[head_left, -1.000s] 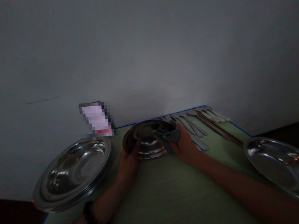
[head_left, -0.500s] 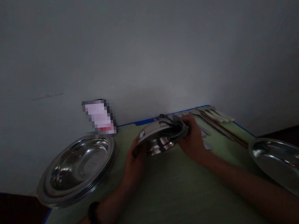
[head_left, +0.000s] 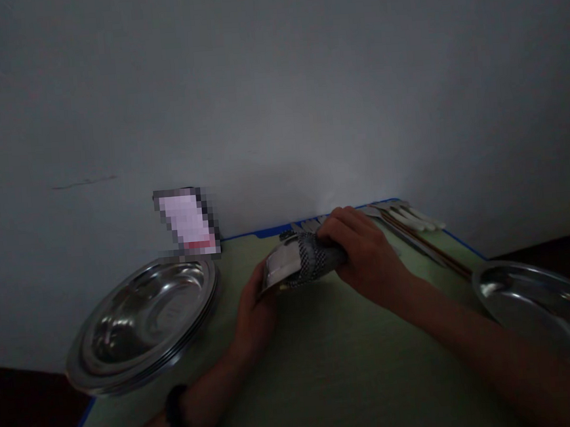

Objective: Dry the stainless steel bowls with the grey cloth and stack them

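A shiny steel bowl (head_left: 283, 265) is held tilted above the table, its left rim in the grip of my left hand (head_left: 255, 304). My right hand (head_left: 364, 247) is closed around a black-and-white patterned cloth (head_left: 312, 257), which lies against the bowl and wraps over its right side. Much of the bowl is hidden behind the cloth and my fingers. To the left rests a stack of steel dishes (head_left: 92, 367), and on the right stands another wide steel dish (head_left: 523, 293).
Chopsticks (head_left: 431, 251), white-handled utensils (head_left: 416, 218) and other metal cutlery (head_left: 308, 225) lie along the back of the green table (head_left: 328, 381). A phone (head_left: 187, 221), pixelated, leans on the grey wall (head_left: 276, 96) behind the stack.
The bowl has turned in my hands, so its shiny underside no longer shows. My right hand has swung over the top with the cloth, which now covers more of the bowl's outer face.
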`<state>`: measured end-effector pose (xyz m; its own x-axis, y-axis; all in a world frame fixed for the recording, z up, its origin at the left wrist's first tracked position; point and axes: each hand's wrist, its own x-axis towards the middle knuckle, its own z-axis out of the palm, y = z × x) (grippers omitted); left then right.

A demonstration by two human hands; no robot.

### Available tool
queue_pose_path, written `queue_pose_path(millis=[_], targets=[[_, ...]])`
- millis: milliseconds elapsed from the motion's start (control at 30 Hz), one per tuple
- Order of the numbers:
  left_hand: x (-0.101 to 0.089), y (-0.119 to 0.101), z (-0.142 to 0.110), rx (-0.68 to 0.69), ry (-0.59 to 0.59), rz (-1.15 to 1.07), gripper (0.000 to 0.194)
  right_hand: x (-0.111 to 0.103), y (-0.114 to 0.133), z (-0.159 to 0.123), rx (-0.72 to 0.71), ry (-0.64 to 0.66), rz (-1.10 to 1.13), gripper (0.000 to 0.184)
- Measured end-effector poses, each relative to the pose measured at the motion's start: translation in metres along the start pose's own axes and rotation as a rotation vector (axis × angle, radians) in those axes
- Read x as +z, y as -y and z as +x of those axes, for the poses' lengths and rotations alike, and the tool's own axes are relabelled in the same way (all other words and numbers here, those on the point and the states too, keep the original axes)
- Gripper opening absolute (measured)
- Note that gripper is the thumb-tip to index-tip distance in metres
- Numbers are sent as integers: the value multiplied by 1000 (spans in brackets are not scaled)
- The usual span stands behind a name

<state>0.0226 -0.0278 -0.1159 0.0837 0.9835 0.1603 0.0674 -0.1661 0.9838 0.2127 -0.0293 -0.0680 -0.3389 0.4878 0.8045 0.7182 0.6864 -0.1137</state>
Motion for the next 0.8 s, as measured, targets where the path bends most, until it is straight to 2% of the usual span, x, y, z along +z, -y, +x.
queue_pose_path(millis=[100, 200, 333, 400, 567, 700, 800], targets=[[-2, 10, 4, 33, 12, 36, 45, 3, -3, 0, 54, -6, 46, 29], [-4, 17, 8, 64, 8, 88, 45, 11, -9, -5, 137, -69, 105, 28], [-5, 18, 9, 63, 31, 56, 40, 30, -17, -21, 340, -206, 210, 21], [-6, 17, 9, 55, 9, 16, 37, 43, -20, -33, 432, -234, 260, 18], [-7, 23, 11, -37, -129, 24, 38, 68, -29, -55, 494, -160, 291, 21], [-7, 27, 12, -126, -121, -27, 51, 73, -32, -58, 534, -101, 281, 22], [-6, 22, 11, -110, -133, 15, 48, 72, -32, -58, 558, -81, 284, 21]])
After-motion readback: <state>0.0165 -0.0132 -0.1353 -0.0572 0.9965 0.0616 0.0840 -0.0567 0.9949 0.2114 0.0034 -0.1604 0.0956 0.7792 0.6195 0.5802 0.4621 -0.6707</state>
